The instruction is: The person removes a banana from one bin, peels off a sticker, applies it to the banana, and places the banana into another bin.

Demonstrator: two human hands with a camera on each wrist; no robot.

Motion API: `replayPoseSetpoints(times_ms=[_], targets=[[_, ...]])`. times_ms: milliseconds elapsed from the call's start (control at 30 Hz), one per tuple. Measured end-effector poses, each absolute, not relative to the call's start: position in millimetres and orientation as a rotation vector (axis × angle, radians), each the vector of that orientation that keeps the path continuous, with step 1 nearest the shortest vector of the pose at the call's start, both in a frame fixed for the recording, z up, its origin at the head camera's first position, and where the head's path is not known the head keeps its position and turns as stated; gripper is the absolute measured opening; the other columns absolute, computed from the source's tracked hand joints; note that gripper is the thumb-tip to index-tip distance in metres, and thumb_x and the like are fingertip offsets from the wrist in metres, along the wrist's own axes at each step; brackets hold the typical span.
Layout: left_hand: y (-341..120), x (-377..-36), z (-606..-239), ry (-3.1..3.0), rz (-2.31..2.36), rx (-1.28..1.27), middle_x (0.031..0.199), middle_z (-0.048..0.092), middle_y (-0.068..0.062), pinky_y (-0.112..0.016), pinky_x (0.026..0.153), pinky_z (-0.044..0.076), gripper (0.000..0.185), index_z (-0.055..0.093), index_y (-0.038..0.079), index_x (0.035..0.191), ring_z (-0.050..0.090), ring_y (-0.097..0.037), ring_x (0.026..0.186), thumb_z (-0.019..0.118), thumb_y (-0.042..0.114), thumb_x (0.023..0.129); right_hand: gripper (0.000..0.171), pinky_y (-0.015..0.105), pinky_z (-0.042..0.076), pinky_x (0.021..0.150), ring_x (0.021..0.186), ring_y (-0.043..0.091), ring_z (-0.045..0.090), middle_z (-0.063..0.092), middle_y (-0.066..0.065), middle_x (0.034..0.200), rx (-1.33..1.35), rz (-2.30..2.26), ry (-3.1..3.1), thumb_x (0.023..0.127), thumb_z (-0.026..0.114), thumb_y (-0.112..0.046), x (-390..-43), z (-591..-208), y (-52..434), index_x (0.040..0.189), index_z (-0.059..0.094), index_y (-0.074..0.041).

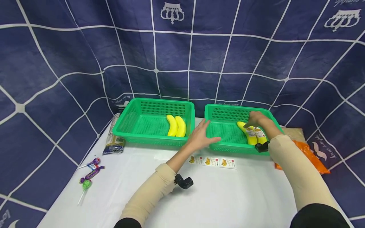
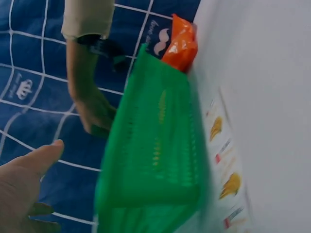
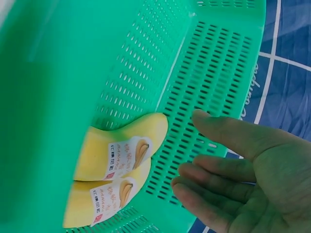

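Two green baskets stand side by side on a white table. The left basket (image 1: pixel 137 122) holds two plain yellow bananas (image 1: pixel 176 126). In the right basket (image 1: pixel 225 126) lie two bananas with labels (image 1: pixel 253 134), also in the right wrist view (image 3: pixel 121 155). My right hand (image 1: pixel 253 118) hovers just over their far ends, fingers relaxed and holding nothing (image 3: pixel 233 170). My left hand (image 1: pixel 202 136) lies flat with straight fingers at the right basket's near left corner, its thumb by the rim (image 2: pixel 39 160). A strip of banana stickers (image 1: pixel 212 161) lies on the table in front of the right basket.
An orange packet (image 1: pixel 312 156) lies right of the right basket. A dark packet (image 1: pixel 114 136) sits beside the left basket. Lollipops and wrapped sweets (image 1: pixel 89 172) lie near the table's left edge. A blue grid-patterned cloth hangs behind and around the table.
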State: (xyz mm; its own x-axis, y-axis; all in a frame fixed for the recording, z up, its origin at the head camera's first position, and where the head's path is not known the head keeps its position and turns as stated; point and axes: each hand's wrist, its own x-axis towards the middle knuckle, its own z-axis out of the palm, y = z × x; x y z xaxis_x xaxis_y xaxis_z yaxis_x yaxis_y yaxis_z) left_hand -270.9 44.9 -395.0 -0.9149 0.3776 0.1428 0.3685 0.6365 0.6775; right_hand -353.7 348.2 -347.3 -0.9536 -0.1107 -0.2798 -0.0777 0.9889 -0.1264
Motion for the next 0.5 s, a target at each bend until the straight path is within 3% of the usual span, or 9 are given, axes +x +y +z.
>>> replayPoseSetpoints(times_ms=[267,500], targets=[[-27,-261,-360,3.007,0.984,0.789,0.164,0.021,0.003,-0.059,0.111,0.037,0.100,0.020,0.022,0.157,0.027,-0.030,0.148,0.071,0.059,0.079,0.042,0.039,0.059,0.069,0.087,0.037,0.071,0.069,0.027,0.106,-0.141,-0.205,2.811,0.086,0.072,-0.027,-347,-345,349,0.103,0.066,0.010],[-128,-256,-360,3.113,0.938,0.555,0.163,0.022,-0.005,-0.069,0.109,0.030,0.102,0.019,0.022,0.157,0.023,-0.039,0.148,0.071,0.059,0.078,0.049,0.046,0.057,0.080,0.093,0.039,0.067,0.067,0.029,0.109,-0.182,-0.187,2.871,0.083,0.074,-0.028,-337,-343,349,0.107,0.064,0.013]])
